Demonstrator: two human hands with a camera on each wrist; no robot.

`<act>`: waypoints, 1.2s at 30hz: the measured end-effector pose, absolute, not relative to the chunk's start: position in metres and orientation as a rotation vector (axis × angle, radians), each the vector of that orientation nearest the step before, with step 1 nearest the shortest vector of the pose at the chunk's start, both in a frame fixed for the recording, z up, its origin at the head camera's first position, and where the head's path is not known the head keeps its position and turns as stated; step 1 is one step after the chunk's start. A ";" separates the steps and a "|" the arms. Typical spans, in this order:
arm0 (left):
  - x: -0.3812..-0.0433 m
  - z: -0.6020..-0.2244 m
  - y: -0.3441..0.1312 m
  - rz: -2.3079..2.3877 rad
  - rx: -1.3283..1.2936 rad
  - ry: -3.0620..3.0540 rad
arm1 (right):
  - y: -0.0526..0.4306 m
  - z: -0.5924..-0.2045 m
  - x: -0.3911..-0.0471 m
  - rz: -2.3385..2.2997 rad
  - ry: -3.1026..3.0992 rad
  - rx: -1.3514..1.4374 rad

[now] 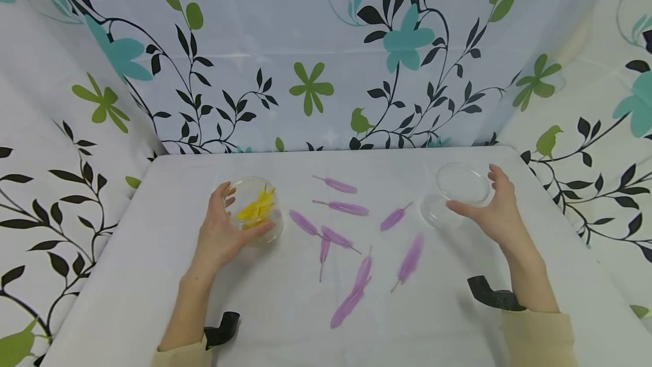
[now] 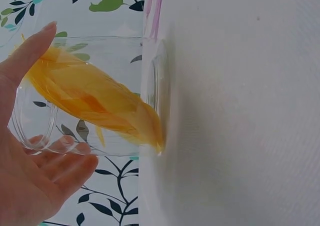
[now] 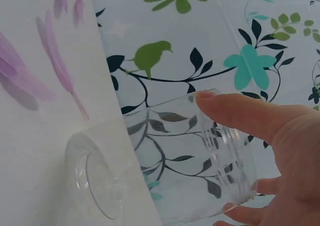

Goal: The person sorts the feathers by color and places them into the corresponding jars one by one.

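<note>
My left hand (image 1: 220,237) grips a clear jar (image 1: 243,187) at the left of the table, thumb on one side and fingers on the other. Yellow feathers (image 1: 258,207) lie inside that jar; in the left wrist view the feather bundle (image 2: 95,96) slants from rim to base. At the right, a second clear jar (image 1: 432,208) is held near its rim by my right hand (image 1: 496,217). Through its wall (image 3: 170,156) in the right wrist view only the curtain's pattern shows. Between the hands, several purple feathers (image 1: 347,208) are scattered, a few of them overlapping.
A white table (image 1: 285,321) carries everything. Behind and beside it hangs a white curtain (image 1: 244,27) printed with leaves, birds and flowers. Each wrist wears a black mount, one at the left (image 1: 222,329) and one at the right (image 1: 494,294).
</note>
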State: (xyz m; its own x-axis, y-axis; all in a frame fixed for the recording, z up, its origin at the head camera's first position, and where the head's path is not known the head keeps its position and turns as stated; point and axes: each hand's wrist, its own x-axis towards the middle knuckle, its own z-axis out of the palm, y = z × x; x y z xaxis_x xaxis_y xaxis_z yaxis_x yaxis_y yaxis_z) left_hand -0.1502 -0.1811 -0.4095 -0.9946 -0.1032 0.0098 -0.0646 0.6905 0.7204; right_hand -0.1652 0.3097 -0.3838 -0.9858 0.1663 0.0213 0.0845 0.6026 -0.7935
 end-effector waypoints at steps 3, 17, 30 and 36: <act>-0.151 -0.407 -0.181 -1.194 0.122 -2.861 | 0.313 -0.393 -0.169 1.439 -2.748 -0.203; -0.136 -0.373 -0.132 -1.213 -0.386 -2.245 | 0.312 -0.398 -0.171 1.473 -2.716 -0.189; -0.177 -0.383 -0.053 -1.319 -0.315 -2.650 | 0.309 -0.401 -0.176 1.444 -2.758 -0.192; -0.208 -0.406 -0.042 -1.315 -0.168 -2.794 | 0.310 -0.404 -0.176 1.449 -2.743 -0.190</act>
State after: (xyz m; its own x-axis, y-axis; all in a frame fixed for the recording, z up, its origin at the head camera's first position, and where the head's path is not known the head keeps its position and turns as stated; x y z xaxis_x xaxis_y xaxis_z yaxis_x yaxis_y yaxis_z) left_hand -0.2077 -0.0417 -0.4062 -0.9929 0.0775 0.0907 0.1192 0.6325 0.7654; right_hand -0.1758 0.3102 -0.4035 -0.9920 0.1232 -0.0277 0.0923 0.5580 -0.8247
